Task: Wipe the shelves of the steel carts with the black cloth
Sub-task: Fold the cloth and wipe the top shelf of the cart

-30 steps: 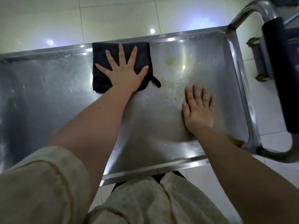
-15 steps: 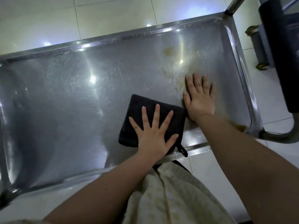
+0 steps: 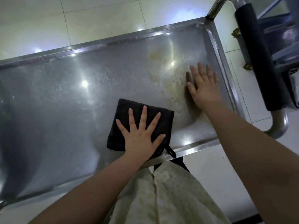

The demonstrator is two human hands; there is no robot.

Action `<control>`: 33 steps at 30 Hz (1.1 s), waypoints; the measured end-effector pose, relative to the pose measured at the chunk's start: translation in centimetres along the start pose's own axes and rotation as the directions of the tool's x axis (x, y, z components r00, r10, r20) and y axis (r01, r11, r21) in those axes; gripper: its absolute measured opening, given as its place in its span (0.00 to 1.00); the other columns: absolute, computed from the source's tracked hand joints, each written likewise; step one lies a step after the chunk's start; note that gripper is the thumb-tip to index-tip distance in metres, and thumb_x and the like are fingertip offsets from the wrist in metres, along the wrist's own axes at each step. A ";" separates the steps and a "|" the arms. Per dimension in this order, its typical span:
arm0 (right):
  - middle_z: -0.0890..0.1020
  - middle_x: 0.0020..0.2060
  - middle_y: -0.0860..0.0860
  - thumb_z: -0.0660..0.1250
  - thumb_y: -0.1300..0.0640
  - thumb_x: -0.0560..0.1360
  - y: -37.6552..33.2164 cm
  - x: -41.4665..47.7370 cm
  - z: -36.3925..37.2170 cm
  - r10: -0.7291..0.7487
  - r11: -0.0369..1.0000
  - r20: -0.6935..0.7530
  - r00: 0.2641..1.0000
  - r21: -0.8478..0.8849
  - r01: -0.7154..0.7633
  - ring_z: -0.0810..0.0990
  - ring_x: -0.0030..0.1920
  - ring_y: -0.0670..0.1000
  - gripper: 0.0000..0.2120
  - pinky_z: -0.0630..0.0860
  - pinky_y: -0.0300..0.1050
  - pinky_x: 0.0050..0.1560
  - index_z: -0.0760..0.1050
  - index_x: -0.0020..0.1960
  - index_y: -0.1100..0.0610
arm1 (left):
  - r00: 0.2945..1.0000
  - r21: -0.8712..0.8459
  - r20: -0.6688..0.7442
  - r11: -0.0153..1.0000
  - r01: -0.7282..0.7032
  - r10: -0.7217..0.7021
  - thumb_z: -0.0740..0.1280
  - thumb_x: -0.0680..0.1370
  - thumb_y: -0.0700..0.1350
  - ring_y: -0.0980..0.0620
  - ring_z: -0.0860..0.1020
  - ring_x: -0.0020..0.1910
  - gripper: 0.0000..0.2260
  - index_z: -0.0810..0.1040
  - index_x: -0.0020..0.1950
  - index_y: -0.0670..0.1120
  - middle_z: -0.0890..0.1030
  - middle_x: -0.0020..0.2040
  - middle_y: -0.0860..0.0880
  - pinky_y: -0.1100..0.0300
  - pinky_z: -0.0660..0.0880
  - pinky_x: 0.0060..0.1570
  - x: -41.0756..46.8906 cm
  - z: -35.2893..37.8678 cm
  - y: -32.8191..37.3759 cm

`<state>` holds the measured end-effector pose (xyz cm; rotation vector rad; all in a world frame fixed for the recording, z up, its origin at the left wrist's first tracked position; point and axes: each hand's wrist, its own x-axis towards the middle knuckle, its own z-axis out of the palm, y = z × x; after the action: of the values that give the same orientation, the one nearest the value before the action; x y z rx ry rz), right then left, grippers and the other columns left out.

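Observation:
The folded black cloth (image 3: 163, 118) lies on the steel cart's top shelf (image 3: 56, 102), close to the shelf's near rim. My left hand (image 3: 140, 135) presses flat on the cloth with fingers spread. My right hand (image 3: 204, 85) rests flat on the bare steel near the shelf's right end, fingers straight. A yellowish smear (image 3: 163, 75) covers the steel between the cloth and the far rim, just left of my right hand.
The cart's tubular handle (image 3: 278, 128) curves up at the right end, with a black padded grip (image 3: 258, 57). Beyond it stands another cart's frame with a castor (image 3: 236, 33). White floor tiles (image 3: 105, 18) surround the cart. My pale apron hangs below the near rim.
My left hand has pulled the cloth from the far rim back to the near rim, and it now sits slightly left of its spot half a second ago. My right hand stays flat.

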<state>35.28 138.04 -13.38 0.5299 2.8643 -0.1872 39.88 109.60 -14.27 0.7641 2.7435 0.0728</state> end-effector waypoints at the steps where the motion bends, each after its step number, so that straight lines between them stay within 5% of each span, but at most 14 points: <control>1: 0.45 0.79 0.48 0.50 0.44 0.83 0.8 1.1 -0.2 -0.034 0.999 0.010 0.999 -0.021 0.035 0.40 0.78 0.53 0.28 0.39 0.56 0.76 0.45 0.80 0.46 | 1.000 0.008 -0.005 1.000 0.004 -0.004 0.48 0.77 0.72 0.32 0.45 0.77 0.32 0.50 0.79 0.63 0.49 0.81 0.47 0.22 0.44 0.64 0.0 0.0 0.1; 16: 0.47 0.79 0.48 0.44 0.40 0.80 3.9 4.9 0.9 -0.227 0.974 -0.016 0.974 -0.015 0.226 0.42 0.79 0.55 0.29 0.42 0.64 0.75 0.46 0.79 0.44 | 0.953 -0.009 0.015 0.953 0.303 -0.303 0.48 0.77 0.71 0.36 0.44 0.78 0.30 0.54 0.78 0.64 0.51 0.81 0.50 0.24 0.42 0.67 -1.4 1.1 6.8; 22: 0.45 0.79 0.48 0.43 0.39 0.80 4.2 4.8 0.9 -0.229 0.973 -0.014 0.973 0.006 0.229 0.41 0.78 0.55 0.29 0.40 0.62 0.75 0.45 0.80 0.45 | 0.898 -0.047 0.112 0.901 0.432 -0.425 0.36 0.77 0.69 0.38 0.35 0.77 0.26 0.37 0.75 0.69 0.39 0.80 0.53 0.27 0.36 0.67 -2.4 1.2 11.2; 29: 0.46 0.79 0.49 0.43 0.39 0.80 4.1 4.5 1.0 -0.229 0.973 -0.027 0.973 0.000 0.229 0.42 0.78 0.55 0.29 0.39 0.62 0.75 0.45 0.80 0.45 | 0.996 0.076 0.063 0.995 0.062 -0.067 0.45 0.78 0.71 0.30 0.46 0.76 0.30 0.49 0.78 0.65 0.52 0.80 0.47 0.21 0.46 0.64 -1.6 0.6 5.7; 33: 0.45 0.79 0.49 0.44 0.40 0.80 4.0 4.5 1.0 -0.228 0.973 -0.017 0.974 -0.026 0.228 0.41 0.78 0.55 0.30 0.38 0.62 0.75 0.43 0.80 0.46 | 0.993 0.063 -0.004 0.991 0.115 -0.115 0.44 0.77 0.72 0.30 0.45 0.76 0.30 0.48 0.78 0.66 0.49 0.81 0.48 0.20 0.46 0.63 4.1 -0.3 4.7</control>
<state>32.85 143.09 -15.79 0.1977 2.9374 -0.1860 38.82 115.75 -14.52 0.6206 2.7957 -0.0374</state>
